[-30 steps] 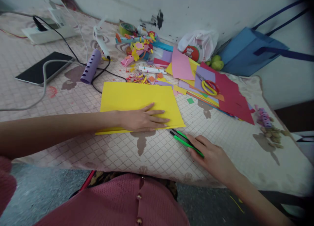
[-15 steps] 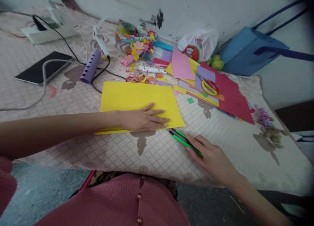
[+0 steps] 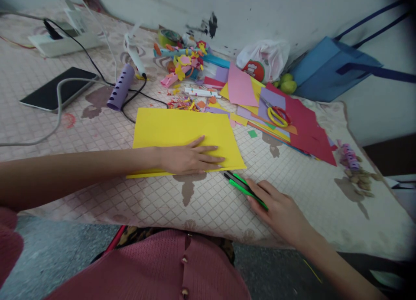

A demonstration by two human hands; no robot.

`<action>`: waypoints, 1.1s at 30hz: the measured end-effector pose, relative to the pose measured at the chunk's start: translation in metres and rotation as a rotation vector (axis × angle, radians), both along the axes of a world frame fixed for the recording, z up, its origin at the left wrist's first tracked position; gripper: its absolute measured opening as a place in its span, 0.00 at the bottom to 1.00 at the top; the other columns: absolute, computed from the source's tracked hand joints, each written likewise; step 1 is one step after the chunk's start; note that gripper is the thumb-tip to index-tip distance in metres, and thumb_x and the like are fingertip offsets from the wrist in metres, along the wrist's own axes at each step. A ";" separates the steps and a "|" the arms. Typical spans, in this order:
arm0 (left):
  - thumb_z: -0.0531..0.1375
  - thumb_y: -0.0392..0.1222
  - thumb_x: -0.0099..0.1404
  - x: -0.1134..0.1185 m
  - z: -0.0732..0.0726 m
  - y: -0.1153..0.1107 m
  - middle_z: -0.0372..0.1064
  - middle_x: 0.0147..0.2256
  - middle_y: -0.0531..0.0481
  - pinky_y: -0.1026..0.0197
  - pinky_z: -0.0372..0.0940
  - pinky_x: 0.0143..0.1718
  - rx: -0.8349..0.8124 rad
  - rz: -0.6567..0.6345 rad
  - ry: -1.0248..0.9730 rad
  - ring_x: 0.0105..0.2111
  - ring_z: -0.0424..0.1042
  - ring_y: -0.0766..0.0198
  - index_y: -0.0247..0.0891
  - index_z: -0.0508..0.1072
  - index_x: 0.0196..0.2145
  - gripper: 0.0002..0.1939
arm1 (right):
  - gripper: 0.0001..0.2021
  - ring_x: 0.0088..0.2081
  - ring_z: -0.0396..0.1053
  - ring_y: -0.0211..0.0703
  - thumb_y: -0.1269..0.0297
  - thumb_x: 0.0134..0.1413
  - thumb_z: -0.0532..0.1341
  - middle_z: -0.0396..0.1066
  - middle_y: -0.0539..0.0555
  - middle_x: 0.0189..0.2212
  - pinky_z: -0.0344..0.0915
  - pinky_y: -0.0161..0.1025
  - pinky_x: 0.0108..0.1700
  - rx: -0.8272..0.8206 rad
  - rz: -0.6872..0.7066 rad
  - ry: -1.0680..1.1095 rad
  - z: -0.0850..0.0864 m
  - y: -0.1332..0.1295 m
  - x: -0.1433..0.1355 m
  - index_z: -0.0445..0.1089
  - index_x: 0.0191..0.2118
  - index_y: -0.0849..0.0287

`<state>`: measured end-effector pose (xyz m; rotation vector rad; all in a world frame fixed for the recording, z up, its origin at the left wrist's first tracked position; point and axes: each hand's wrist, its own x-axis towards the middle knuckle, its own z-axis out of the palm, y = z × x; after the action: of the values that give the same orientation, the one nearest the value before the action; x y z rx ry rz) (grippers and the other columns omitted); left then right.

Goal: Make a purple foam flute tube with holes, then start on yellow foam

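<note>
Under my left hand (image 3: pixel 188 158) lies a yellow sheet of paper (image 3: pixel 175 126), folded over so that a thin second edge shows along its near side. The fingers of that hand are spread flat on the paper, near its right end. My right hand (image 3: pixel 276 204) is closed around a green and black utility knife (image 3: pixel 243 187). The knife points up and to the left, its tip just below the paper's near right corner and apart from it. Whether any blade sticks out is hard to make out.
Beyond the paper are colored scraps (image 3: pixel 185 104), paper flowers (image 3: pixel 186 63) and a purple punched tube (image 3: pixel 121 87). Scissors (image 3: pixel 277 116) rest on stacked colored sheets (image 3: pixel 308 131). A glue gun (image 3: pixel 134 53), a laptop-like dark slab (image 3: pixel 58 88) and a power strip (image 3: pixel 65 44) stand left.
</note>
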<state>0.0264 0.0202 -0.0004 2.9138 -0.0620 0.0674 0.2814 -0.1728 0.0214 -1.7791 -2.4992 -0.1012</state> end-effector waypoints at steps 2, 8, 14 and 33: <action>0.47 0.41 0.71 0.000 0.000 0.000 0.46 0.65 0.57 0.44 0.23 0.64 -0.007 0.005 0.003 0.67 0.36 0.54 0.48 0.54 0.63 0.24 | 0.20 0.30 0.72 0.41 0.61 0.64 0.50 0.70 0.57 0.36 0.71 0.36 0.28 -0.012 -0.002 0.013 0.000 0.000 0.000 0.63 0.56 0.64; 0.51 0.41 0.69 -0.001 -0.001 0.000 0.51 0.63 0.54 0.43 0.29 0.64 -0.048 -0.005 -0.100 0.66 0.41 0.54 0.49 0.57 0.62 0.24 | 0.20 0.30 0.72 0.40 0.61 0.64 0.49 0.70 0.58 0.38 0.72 0.37 0.30 -0.053 0.002 0.037 0.003 0.000 0.001 0.63 0.56 0.64; 0.49 0.42 0.70 0.000 0.000 0.000 0.47 0.65 0.56 0.42 0.24 0.64 -0.061 0.001 -0.037 0.66 0.38 0.53 0.50 0.54 0.63 0.24 | 0.20 0.30 0.72 0.40 0.61 0.64 0.49 0.70 0.57 0.36 0.71 0.37 0.28 -0.022 -0.022 0.001 0.001 0.000 -0.003 0.63 0.57 0.65; 0.49 0.42 0.70 -0.001 -0.001 0.000 0.49 0.64 0.55 0.43 0.24 0.64 -0.091 0.010 -0.054 0.66 0.39 0.54 0.51 0.54 0.63 0.24 | 0.20 0.30 0.72 0.41 0.60 0.64 0.49 0.71 0.58 0.37 0.70 0.35 0.25 0.015 -0.016 -0.028 -0.001 0.000 -0.008 0.63 0.56 0.65</action>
<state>0.0257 0.0203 -0.0017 2.8214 -0.0517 0.1462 0.2732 -0.1731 0.0206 -1.8049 -2.4967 -0.1463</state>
